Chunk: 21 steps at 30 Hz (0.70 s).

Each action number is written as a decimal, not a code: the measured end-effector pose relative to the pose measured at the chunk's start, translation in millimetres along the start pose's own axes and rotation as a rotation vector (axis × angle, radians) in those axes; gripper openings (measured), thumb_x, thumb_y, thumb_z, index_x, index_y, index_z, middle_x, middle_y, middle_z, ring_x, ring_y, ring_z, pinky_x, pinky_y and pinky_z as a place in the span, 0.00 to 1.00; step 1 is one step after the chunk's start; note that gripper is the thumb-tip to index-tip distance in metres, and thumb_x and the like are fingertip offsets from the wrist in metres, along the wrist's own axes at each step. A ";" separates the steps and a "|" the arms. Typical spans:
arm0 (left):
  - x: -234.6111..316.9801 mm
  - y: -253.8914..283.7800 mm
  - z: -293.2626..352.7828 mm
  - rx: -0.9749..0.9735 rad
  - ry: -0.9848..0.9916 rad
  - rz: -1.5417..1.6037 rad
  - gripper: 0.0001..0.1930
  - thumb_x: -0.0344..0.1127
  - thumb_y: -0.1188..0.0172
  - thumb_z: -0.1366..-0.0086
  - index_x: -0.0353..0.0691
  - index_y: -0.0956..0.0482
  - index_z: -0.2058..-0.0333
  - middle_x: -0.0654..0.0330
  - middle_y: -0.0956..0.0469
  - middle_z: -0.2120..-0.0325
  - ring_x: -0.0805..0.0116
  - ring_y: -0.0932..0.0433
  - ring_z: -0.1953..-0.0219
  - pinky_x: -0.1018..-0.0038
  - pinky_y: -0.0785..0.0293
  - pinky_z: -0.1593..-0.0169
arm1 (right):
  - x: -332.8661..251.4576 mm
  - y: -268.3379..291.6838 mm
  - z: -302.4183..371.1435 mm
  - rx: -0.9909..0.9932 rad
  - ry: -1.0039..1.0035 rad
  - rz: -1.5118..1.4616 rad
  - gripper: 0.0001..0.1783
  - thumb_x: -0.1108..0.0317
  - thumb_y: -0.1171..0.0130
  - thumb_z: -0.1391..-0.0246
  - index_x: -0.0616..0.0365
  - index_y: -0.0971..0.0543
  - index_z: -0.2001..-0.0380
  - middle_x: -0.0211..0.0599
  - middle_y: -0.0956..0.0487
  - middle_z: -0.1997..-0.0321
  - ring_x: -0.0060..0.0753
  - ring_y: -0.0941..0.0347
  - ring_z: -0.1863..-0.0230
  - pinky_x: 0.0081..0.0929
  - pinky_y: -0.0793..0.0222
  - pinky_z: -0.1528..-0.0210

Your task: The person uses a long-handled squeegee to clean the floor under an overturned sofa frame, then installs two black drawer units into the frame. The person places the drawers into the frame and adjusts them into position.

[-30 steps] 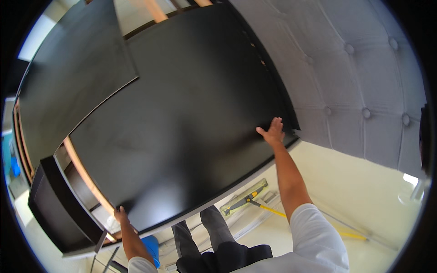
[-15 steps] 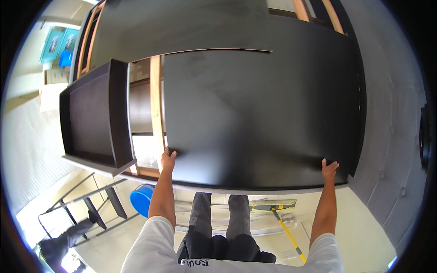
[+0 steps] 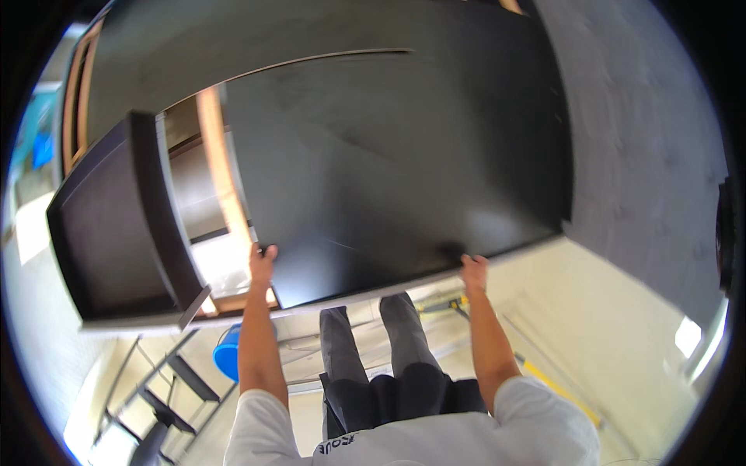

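Note:
A large flat black panel (image 3: 373, 179) lies over a low bed frame in front of me. At the panel's near left corner, beside a bare wooden slat (image 3: 221, 159), my left hand (image 3: 263, 266) grips its side edge, thumb on top. My right hand (image 3: 475, 275) is at the near edge, right of the middle, with its fingers bent over the panel's rim; they are slightly blurred. A second black panel (image 3: 256, 35) overlaps the far side. To the left, a dark open drawer (image 3: 109, 225) sticks out from the frame.
A grey tufted upholstered board (image 3: 629, 140) stands along the right. Below the near edge are a blue bucket (image 3: 227, 359), a black stepladder (image 3: 167, 412) at lower left, and a yellow-handled mop (image 3: 556, 384) on the pale floor. My legs stand close to the frame.
My right hand has moved left along the near edge, away from the panel's right corner. My left hand stays at the left corner. The whole view has tilted and shifted.

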State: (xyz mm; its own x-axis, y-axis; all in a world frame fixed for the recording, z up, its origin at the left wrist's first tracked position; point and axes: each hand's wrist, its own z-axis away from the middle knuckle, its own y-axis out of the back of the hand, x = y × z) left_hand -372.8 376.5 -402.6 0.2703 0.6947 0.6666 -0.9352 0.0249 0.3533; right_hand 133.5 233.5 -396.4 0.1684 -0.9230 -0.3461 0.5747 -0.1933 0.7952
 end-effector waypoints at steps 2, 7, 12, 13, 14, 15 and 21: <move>-10.1 9.2 10.1 0.074 -0.142 0.094 0.16 0.33 0.44 0.50 0.34 0.35 0.63 0.59 0.30 0.70 0.70 0.34 0.68 0.76 0.37 0.63 | -56.1 -3.4 55.8 -0.357 -0.311 -0.359 0.20 0.57 0.46 0.58 0.58 0.35 0.64 0.37 0.31 0.78 0.27 0.33 0.81 0.23 0.33 0.81; 29.4 5.8 27.9 0.079 0.025 0.144 0.09 0.26 0.50 0.46 0.34 0.34 0.64 0.60 0.30 0.72 0.71 0.33 0.71 0.77 0.36 0.65 | -74.2 -16.9 101.2 -0.475 -0.643 -0.577 0.31 0.49 0.47 0.58 0.64 0.39 0.59 0.46 0.30 0.71 0.42 0.31 0.73 0.36 0.30 0.68; 44.8 14.1 42.9 0.076 0.013 0.246 0.09 0.27 0.50 0.46 0.34 0.34 0.65 0.60 0.30 0.72 0.72 0.33 0.71 0.77 0.36 0.66 | -104.8 -41.1 147.7 -0.366 -0.707 -0.529 0.38 0.46 0.44 0.62 0.69 0.42 0.58 0.48 0.32 0.65 0.46 0.31 0.70 0.43 0.32 0.66; 46.3 15.6 46.0 0.050 0.015 0.281 0.09 0.27 0.50 0.46 0.34 0.34 0.65 0.60 0.31 0.72 0.72 0.33 0.71 0.78 0.36 0.66 | -103.9 -46.8 153.4 -0.318 -0.721 -0.614 0.36 0.50 0.42 0.62 0.67 0.42 0.58 0.48 0.33 0.63 0.47 0.31 0.70 0.45 0.33 0.67; 49.1 18.3 46.7 0.025 0.012 0.314 0.09 0.27 0.50 0.45 0.34 0.34 0.65 0.61 0.31 0.72 0.72 0.33 0.71 0.78 0.36 0.66 | -97.9 -52.3 153.9 -0.281 -0.718 -0.704 0.34 0.52 0.41 0.63 0.64 0.41 0.58 0.46 0.33 0.65 0.46 0.31 0.71 0.44 0.33 0.69; 46.3 22.8 45.0 0.020 0.025 0.303 0.09 0.27 0.50 0.45 0.34 0.34 0.65 0.60 0.31 0.71 0.72 0.33 0.71 0.78 0.35 0.66 | -87.7 -60.6 155.0 -0.245 -0.719 -0.789 0.33 0.54 0.40 0.63 0.61 0.41 0.58 0.44 0.33 0.66 0.45 0.32 0.73 0.42 0.33 0.71; 9.3 53.8 40.7 0.039 0.122 0.347 0.11 0.26 0.51 0.45 0.35 0.35 0.62 0.60 0.30 0.69 0.72 0.32 0.69 0.77 0.35 0.64 | -72.4 -91.8 189.4 -0.308 -0.566 -0.836 0.20 0.65 0.43 0.58 0.54 0.38 0.62 0.38 0.28 0.69 0.36 0.29 0.74 0.37 0.31 0.73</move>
State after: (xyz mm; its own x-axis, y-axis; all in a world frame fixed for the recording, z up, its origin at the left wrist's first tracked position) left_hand -411.3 355.0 -350.8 -0.0928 0.7377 0.6688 -0.9563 -0.2531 0.1466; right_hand -83.1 255.0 -350.0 -0.7276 -0.5711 -0.3801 0.5274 -0.8199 0.2226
